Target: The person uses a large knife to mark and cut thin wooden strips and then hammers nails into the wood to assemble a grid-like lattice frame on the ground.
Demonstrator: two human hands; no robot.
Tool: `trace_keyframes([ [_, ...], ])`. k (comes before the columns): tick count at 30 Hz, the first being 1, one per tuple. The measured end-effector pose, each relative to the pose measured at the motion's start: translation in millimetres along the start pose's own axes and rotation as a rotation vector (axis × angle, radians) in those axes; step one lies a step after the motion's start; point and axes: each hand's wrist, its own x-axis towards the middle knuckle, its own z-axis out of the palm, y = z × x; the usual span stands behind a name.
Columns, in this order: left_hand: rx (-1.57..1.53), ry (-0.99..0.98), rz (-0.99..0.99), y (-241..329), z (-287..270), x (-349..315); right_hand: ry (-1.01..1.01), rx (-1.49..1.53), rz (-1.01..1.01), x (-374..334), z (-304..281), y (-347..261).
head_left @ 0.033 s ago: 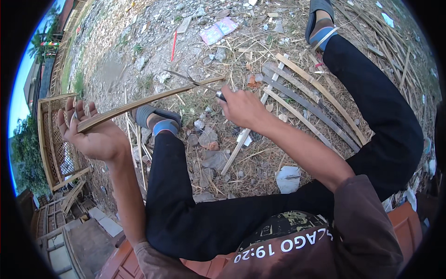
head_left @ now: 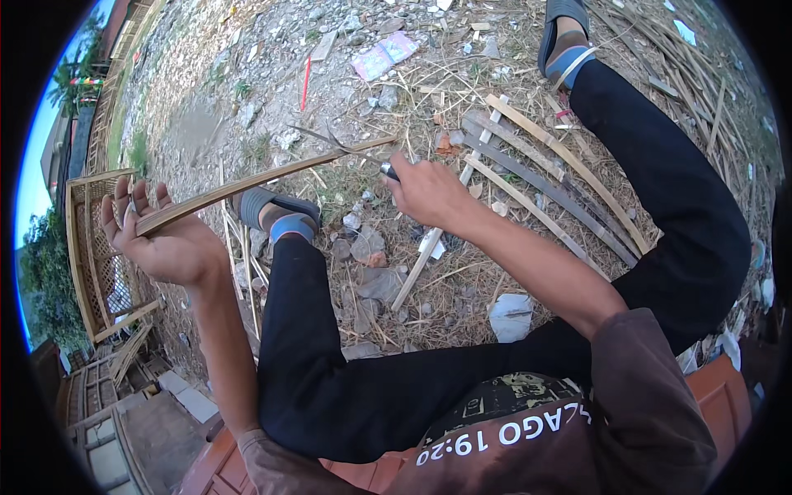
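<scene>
My left hand (head_left: 169, 243) is turned palm up with its fingers curled, gripping the near end of a long bamboo strip (head_left: 256, 186). The strip slants up and rightward over the ground, and its far end reaches close to my right hand (head_left: 429, 194). That hand is closed around the dark handle of a knife (head_left: 361, 153) with a shiny metal collar. Its thin curved blade points left and crosses the strip near the far end. Most of the handle is hidden in my fist.
Several split bamboo strips (head_left: 569, 144) lie fanned out between my legs, across a pale stick (head_left: 429, 247). More strips (head_left: 685, 74) are heaped at the far right. A wooden frame with woven mesh (head_left: 76, 264) stands at the left. A red stick (head_left: 306, 82) lies on the rubble ahead.
</scene>
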Motion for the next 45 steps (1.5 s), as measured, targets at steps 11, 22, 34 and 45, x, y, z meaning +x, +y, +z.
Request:
trace_keyframes([
  [11, -0.06, -0.036, -0.033, -7.7, -6.9, 4.0, 0.082, 0.492, -0.25, -19.8, -39.0, -69.8],
  [22, 0.018, 0.019, -0.007, -8.2, -0.3, 6.8, -0.004, 0.089, 0.138, -2.0, 11.7, 0.3],
  [34, -0.005, -0.025, -0.039, -4.3, -0.5, 4.3, 0.079, 0.097, -0.08, -0.4, 7.7, 7.0],
  [45, -0.066, -0.04, -0.081, -10.6, -9.8, 9.6, -0.182, 0.531, 0.374, 21.9, 3.8, 12.0],
])
